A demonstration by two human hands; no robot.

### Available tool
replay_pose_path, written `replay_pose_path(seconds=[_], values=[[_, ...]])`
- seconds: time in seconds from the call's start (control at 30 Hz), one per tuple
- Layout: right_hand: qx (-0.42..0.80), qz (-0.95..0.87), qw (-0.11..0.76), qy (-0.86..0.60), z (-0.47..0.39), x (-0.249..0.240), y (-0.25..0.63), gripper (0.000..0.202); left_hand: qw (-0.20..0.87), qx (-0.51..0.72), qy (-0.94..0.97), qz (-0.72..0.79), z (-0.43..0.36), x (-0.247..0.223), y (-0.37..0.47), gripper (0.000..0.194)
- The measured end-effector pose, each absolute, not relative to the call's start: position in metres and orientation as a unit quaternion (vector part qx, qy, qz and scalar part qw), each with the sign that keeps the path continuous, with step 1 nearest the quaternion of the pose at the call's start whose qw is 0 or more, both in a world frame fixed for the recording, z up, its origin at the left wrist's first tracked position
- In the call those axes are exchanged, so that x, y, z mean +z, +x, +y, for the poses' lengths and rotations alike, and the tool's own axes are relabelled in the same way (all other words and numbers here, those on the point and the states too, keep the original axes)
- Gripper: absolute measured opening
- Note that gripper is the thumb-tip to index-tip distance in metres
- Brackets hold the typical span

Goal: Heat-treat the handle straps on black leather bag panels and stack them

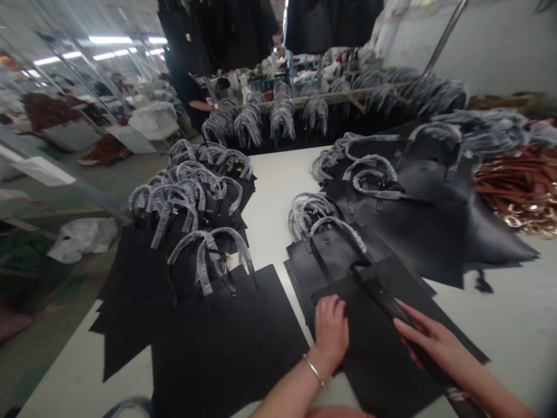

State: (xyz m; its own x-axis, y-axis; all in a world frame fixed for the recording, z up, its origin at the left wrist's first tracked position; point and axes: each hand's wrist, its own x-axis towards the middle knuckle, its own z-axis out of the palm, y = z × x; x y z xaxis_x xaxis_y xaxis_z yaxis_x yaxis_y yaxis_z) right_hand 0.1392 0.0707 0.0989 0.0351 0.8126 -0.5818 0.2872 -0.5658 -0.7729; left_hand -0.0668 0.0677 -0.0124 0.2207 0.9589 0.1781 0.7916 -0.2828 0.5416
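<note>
My left hand, with a bangle at the wrist, has its fingers curled at the left edge of a black bag panel. My right hand is closed round a long, dark, tool-like thing, slanting over that panel; its exact kind is unclear. Under and behind the panel lies another black bag panel with plastic-wrapped handles. On the left, a large black bag panel lies flat, its wrapped handles upright at the far edge.
More black panels with wrapped handles are stacked at the left. Large black pieces cover the table's right side, near brown straps with gold hardware. Behind stands a rack of wrapped handles. A person's arm shows beyond it.
</note>
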Motion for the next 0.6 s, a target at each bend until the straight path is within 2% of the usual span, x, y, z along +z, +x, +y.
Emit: replay_pose_path(seconds=[0.07, 0.13, 0.3, 0.43, 0.6], values=[[0.569, -0.332, 0.256, -0.708, 0.067, 0.091, 0.156, 0.087, 0.134, 0.242, 0.705, 0.653, 0.085, -0.01, -0.072, 0.051], [0.572, -0.272, 0.275, -0.723, 0.069, 0.083, 0.167, 0.085, 0.116, 0.234, 0.697, 0.668, 0.099, -0.011, -0.074, 0.057], [0.581, -0.251, 0.304, -0.712, 0.087, 0.074, 0.171, 0.071, 0.098, 0.216, 0.738, 0.632, 0.108, -0.02, -0.075, 0.055], [0.514, -0.304, 0.335, -0.729, 0.094, 0.075, 0.164, 0.068, 0.112, 0.221, 0.735, 0.631, 0.107, -0.018, -0.076, 0.053], [0.543, -0.323, 0.268, -0.727, 0.076, 0.073, 0.178, 0.081, 0.209, 0.235, 0.657, 0.685, 0.119, -0.007, -0.073, 0.037]])
